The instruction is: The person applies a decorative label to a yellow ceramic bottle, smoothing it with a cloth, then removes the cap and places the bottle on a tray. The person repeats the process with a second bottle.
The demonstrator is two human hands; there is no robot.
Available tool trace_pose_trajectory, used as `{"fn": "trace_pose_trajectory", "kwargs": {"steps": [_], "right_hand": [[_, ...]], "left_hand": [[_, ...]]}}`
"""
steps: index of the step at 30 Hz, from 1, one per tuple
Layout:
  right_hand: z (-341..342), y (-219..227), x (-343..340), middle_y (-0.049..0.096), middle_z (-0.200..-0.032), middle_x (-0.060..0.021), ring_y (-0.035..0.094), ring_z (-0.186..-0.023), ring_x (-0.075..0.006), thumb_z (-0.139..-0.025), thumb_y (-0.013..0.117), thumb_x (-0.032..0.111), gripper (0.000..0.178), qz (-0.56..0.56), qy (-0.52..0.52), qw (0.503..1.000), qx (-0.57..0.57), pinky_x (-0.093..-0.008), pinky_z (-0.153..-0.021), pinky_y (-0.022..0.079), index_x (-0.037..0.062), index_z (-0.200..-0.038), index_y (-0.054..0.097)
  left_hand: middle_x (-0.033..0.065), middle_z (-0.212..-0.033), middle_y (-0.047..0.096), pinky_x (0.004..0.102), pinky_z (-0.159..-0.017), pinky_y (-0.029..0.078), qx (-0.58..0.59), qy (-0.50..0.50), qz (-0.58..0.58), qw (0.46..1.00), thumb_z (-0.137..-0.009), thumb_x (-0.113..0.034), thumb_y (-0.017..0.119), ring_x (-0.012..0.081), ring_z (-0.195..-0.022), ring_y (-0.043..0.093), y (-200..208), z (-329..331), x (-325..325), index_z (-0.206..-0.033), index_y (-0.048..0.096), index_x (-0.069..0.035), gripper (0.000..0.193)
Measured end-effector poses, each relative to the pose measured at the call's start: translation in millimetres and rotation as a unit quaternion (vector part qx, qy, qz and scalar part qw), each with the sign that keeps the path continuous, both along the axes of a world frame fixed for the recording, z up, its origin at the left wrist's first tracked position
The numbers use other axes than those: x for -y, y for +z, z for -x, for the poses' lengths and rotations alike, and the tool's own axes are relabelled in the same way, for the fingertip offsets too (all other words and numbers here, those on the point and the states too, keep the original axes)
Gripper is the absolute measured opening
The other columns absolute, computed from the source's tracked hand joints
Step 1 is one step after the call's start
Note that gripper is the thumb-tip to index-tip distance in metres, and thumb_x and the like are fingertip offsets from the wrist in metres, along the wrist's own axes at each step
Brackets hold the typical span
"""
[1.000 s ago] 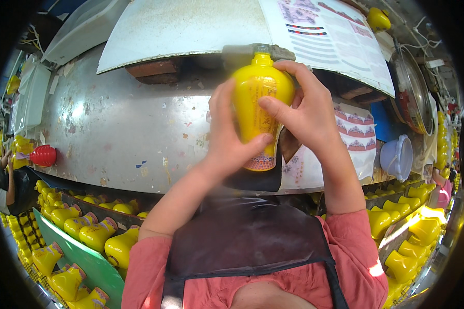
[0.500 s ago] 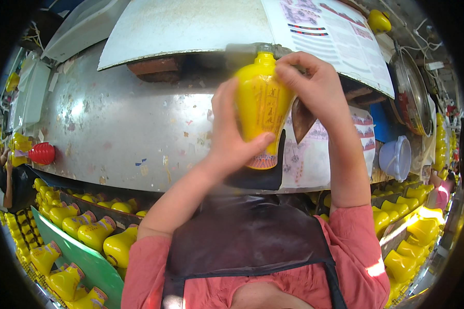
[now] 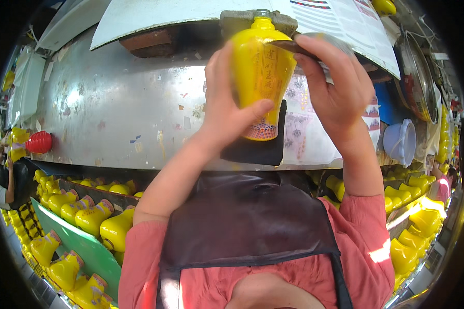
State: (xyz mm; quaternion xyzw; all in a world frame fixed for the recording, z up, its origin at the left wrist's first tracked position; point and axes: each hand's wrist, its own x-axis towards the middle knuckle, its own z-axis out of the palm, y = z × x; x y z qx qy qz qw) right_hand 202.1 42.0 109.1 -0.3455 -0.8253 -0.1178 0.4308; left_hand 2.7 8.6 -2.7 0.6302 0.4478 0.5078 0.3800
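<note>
A glossy yellow bottle (image 3: 260, 51) with a printed decal panel and a patterned band at its base lies over the table, neck pointing away from me. My left hand (image 3: 219, 110) is wrapped round its left side, the thumb across its lower front. Between the fingers of my right hand (image 3: 340, 77) is a dark brown, thin-bladed scraper (image 3: 290, 46), whose tip meets the bottle's right shoulder. The neck rests at a grey folded cloth (image 3: 235, 23). Under the base lies a black cloth (image 3: 258, 153).
Printed decal sheets (image 3: 307, 139) lie on the metal table (image 3: 118, 113), right of the bottle. A white board (image 3: 165, 13) on bricks (image 3: 149, 42) spans the back. A pale bucket (image 3: 398, 143) hangs at the right edge. Several yellow bottles (image 3: 116, 232) fill racks either side. Another person's arm (image 3: 4, 190) shows far left.
The scraper has swung up from hanging below my right hand to the bottle's shoulder, and that hand has turned. The view has tilted, so the table sits higher in it.
</note>
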Motion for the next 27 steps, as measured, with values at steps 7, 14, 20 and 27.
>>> {"fn": "trace_pose_trajectory", "kwargs": {"steps": [7,14,20,27], "right_hand": [[-12,-24,63,0.072,-0.102,-0.006,0.073,-0.09,-0.0245,-0.073,0.081,0.009,0.034,0.089,0.197,0.97,0.109,-0.0359,-0.074,0.06,0.0135,-0.107,0.075],[-20,-25,67,0.074,-0.097,-0.0126,0.071,-0.085,-0.027,-0.1,0.064,0.019,0.026,0.401,-0.055,0.904,-0.138,-0.0345,-0.077,0.053,0.0043,-0.12,0.071],[-1,-51,55,0.071,-0.094,-0.0212,0.07,-0.085,-0.0292,-0.089,0.072,0.046,0.08,0.511,-0.083,0.833,-0.193,-0.0394,-0.081,0.053,-0.0029,-0.148,0.049],[1,-73,49,0.063,-0.138,-0.0247,0.062,-0.127,-0.0283,-0.09,0.074,0.041,0.088,0.533,0.013,0.799,-0.277,-0.0365,-0.106,0.047,-0.0029,-0.157,0.039]], "left_hand": [[0.0119,-0.146,0.048,0.04,-0.111,0.038,0.112,-0.047,0.035,0.992,-0.107,-0.047,0.052,0.0224,-0.132,0.048,-3,13,7,-0.166,0.017,-0.008,0.079],[0.0234,-0.154,0.041,0.0462,-0.12,0.032,-0.026,-0.014,0.032,0.999,-0.1,-0.04,0.058,0.0363,-0.141,0.043,-6,9,17,-0.162,0.023,-0.001,0.081],[0.0159,-0.149,0.042,0.0394,-0.113,0.038,0.129,-0.077,0.078,0.986,-0.104,-0.032,0.057,0.0247,-0.128,0.047,-4,12,18,-0.164,0.019,-0.007,0.075],[0.0122,-0.147,0.042,0.0376,-0.111,0.04,0.129,-0.063,0.071,0.987,-0.105,-0.027,0.06,0.0196,-0.121,0.049,-4,4,19,-0.164,0.018,-0.012,0.074]]}}
